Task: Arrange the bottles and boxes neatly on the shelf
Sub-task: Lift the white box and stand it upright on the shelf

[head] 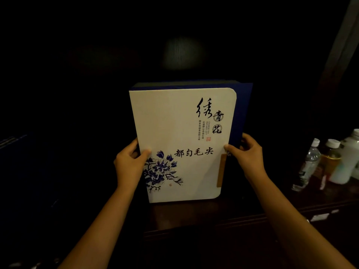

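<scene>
Box: a large white tea box (184,144) with blue sides, black calligraphy and a blue flower print, standing upright in front of me, its lower edge at the dark wooden shelf (194,216); whether it rests there or hangs just above, I cannot tell.
Left grip: my left hand (129,162) clasps the box's left edge, thumb laid on the white front beside the flower, fingers curled round behind.
Right grip: my right hand (247,152) clasps the right edge, thumb tip on the front near a tan strip, fingers wrapped round the blue side.
Bottles: to my right on the same surface stand a clear water bottle (308,166), an amber-filled bottle (330,158) with a white cap just beside it, and a white bottle (347,162) touching or nearly touching that one; all are well apart from the box.
Surroundings: everything behind and to the left of the box is too dark to make out.
</scene>
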{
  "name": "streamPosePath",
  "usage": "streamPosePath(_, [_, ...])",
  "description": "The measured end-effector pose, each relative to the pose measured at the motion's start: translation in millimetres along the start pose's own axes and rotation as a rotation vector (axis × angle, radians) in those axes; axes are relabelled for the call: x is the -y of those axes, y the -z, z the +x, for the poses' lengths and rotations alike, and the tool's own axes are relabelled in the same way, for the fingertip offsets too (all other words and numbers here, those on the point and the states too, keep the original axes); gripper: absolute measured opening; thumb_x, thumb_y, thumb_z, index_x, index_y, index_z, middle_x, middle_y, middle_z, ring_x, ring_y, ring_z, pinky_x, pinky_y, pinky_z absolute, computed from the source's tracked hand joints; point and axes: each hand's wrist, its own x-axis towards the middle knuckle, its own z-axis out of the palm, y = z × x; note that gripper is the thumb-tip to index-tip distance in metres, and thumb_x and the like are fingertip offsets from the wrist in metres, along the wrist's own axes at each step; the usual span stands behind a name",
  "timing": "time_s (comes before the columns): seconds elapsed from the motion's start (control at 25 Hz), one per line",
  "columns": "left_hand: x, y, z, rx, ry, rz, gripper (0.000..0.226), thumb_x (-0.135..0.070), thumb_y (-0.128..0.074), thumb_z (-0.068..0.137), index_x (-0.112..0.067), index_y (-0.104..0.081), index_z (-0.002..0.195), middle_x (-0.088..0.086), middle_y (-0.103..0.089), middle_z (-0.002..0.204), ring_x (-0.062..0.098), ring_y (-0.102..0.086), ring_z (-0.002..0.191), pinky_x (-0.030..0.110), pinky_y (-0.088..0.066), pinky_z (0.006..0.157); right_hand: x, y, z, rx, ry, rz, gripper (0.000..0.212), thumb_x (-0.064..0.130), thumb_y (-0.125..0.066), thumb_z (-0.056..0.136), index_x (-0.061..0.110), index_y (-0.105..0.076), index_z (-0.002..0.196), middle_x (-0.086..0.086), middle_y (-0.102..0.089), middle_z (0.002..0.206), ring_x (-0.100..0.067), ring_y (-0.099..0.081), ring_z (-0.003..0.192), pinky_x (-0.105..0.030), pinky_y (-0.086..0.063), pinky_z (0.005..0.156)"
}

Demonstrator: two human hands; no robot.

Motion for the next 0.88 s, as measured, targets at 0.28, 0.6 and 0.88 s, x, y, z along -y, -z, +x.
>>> streamPosePath(0.28, [-9,1,-18,-0.024,0.021,0.0,0.049,-0.005,-0.067,0.079,-0.01,-0.054,0.125,-0.005,-0.055,0.113,0.014,-0.055,0.105,0.032,-0.043,0.095,0,13,-4,0.033,-0.005,0.036,0.044,0.012,-0.073,0.073,0.033,-0.052,0.106,0.028,-0.05,0.095,0.01,-0.054,0.081,0.0,-0.045,0.053])
streamPosePath(0.6, [-9,8,-20,0.016,0.098,-0.098,0.051,0.0,-0.064,0.08,-0.009,-0.05,0.128,0.0,-0.054,0.124,0.02,-0.055,0.112,0.039,-0.043,0.1,-4,18,-2,0.084,-0.016,0.056,0.049,0.016,-0.073,0.073,0.034,-0.05,0.112,0.025,-0.052,0.099,-0.001,-0.055,0.091,-0.013,-0.048,0.066])
streamPosePath(0.88, [-5,7,-31,-0.004,0.12,-0.076,0.052,0.002,-0.065,0.078,-0.01,-0.051,0.127,-0.005,-0.052,0.12,0.016,-0.054,0.11,0.034,-0.042,0.098,-12,25,-3,0.14,-0.039,0.038,0.055,0.012,-0.072,0.075,0.022,-0.049,0.124,0.004,-0.054,0.122,-0.018,-0.051,0.112,-0.035,-0.048,0.09])
